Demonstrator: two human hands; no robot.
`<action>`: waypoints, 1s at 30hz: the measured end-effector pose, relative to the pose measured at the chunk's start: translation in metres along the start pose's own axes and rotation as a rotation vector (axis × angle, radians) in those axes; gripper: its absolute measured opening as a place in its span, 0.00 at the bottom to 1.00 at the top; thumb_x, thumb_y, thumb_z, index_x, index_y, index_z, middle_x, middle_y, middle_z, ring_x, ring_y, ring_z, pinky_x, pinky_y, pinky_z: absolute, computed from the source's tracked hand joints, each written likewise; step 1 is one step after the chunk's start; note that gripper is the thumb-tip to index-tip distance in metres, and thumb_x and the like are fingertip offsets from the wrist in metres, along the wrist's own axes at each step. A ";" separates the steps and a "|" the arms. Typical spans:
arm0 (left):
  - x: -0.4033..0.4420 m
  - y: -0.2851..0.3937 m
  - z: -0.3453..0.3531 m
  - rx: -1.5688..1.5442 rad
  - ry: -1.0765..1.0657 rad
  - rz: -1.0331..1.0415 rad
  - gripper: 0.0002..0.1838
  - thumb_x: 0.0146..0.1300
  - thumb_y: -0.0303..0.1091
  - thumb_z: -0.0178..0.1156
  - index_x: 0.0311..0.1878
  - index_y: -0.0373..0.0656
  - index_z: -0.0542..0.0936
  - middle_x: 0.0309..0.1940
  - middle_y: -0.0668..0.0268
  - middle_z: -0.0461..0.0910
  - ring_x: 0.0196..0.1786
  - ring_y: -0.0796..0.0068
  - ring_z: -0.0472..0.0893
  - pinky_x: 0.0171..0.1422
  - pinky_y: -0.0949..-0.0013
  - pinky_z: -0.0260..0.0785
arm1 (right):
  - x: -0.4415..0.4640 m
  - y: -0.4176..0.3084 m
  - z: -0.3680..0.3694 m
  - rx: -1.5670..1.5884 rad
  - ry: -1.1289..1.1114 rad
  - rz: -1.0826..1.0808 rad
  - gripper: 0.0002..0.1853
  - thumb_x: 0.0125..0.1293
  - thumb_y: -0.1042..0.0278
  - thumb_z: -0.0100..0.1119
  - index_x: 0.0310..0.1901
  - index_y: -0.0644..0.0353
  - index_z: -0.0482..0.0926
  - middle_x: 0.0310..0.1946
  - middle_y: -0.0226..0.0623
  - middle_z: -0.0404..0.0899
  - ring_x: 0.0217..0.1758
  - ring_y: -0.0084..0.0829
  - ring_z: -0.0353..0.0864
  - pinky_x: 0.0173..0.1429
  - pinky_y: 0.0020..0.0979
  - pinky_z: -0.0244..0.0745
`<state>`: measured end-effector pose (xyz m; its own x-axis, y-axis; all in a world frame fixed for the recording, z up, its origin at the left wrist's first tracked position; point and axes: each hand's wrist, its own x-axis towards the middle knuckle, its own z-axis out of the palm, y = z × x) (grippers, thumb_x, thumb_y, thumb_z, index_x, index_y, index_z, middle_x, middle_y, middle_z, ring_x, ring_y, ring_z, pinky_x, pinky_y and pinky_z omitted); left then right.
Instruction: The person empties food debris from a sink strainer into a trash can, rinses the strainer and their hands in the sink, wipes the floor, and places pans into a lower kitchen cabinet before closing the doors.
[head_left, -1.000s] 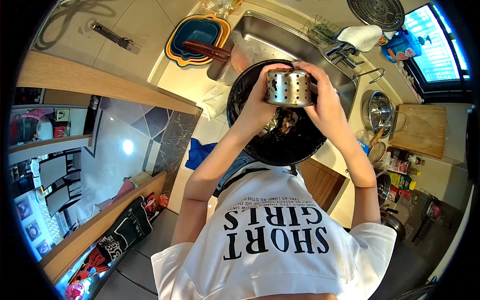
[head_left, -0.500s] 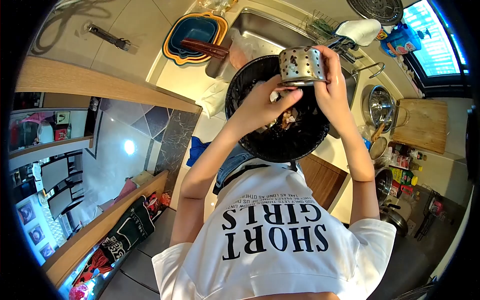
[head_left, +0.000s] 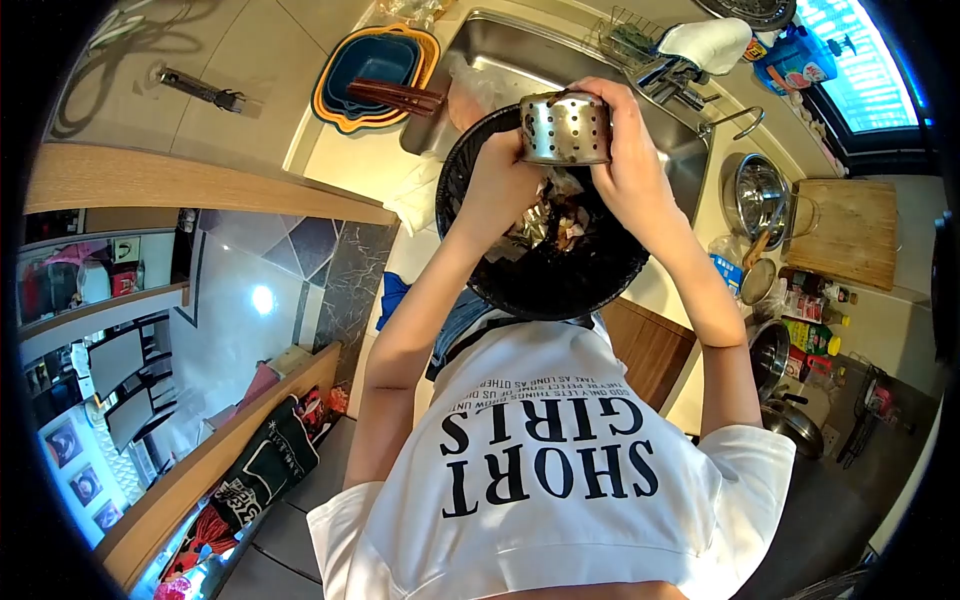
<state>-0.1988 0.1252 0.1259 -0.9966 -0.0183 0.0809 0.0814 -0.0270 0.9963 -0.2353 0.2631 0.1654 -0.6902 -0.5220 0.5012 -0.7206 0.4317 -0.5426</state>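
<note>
A metal sink strainer basket [head_left: 566,130], its wall pierced with round holes, is tilted above a black-lined trash bin [head_left: 565,295]. My right hand [head_left: 632,160] grips its right side, with the fingers wrapped over the top. On the other side, my left hand [head_left: 503,185] has its fingers curled against the strainer's left edge; its fingertips are partly hidden. Food scraps and crumpled wrappers [head_left: 550,222] lie inside the bin below both hands. Dark bits cling to the strainer's upper edge.
Behind the bin is a steel sink [head_left: 540,50] with a plastic bag [head_left: 470,95] in it. Nested basins [head_left: 375,65] holding chopsticks [head_left: 395,95] stand left. To the right are a steel bowl [head_left: 757,190], a cutting board [head_left: 850,235] and several bottles [head_left: 815,335].
The strainer has shifted left and tipped, with its flat rim no longer facing down at me. My left hand has moved from under it to its left edge, fingers now curled in.
</note>
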 end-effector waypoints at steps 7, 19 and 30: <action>0.006 -0.010 -0.001 0.076 -0.009 0.028 0.07 0.50 0.22 0.52 0.34 0.33 0.75 0.23 0.69 0.76 0.27 0.88 0.70 0.33 0.80 0.63 | 0.006 0.008 0.001 0.032 -0.007 0.033 0.25 0.43 0.86 0.44 0.48 0.64 0.58 0.43 0.47 0.63 0.49 0.48 0.65 0.52 0.37 0.61; 0.030 -0.012 0.006 0.129 0.248 0.345 0.14 0.47 0.16 0.50 0.40 0.34 0.71 0.25 0.67 0.75 0.29 0.86 0.72 0.32 0.79 0.63 | 0.009 0.015 0.003 0.071 -0.024 0.048 0.24 0.47 0.85 0.44 0.49 0.64 0.57 0.44 0.48 0.62 0.50 0.47 0.64 0.52 0.37 0.61; 0.029 -0.018 0.006 -0.060 0.110 0.204 0.07 0.46 0.17 0.52 0.30 0.35 0.74 0.19 0.70 0.74 0.24 0.86 0.72 0.29 0.81 0.63 | 0.009 0.026 0.013 0.141 0.093 -0.061 0.26 0.44 0.89 0.41 0.49 0.64 0.57 0.44 0.46 0.63 0.49 0.42 0.66 0.55 0.31 0.59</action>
<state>-0.2294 0.1315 0.1101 -0.9519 -0.1382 0.2736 0.2851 -0.0711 0.9559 -0.2590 0.2603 0.1468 -0.6533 -0.4713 0.5926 -0.7493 0.2904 -0.5951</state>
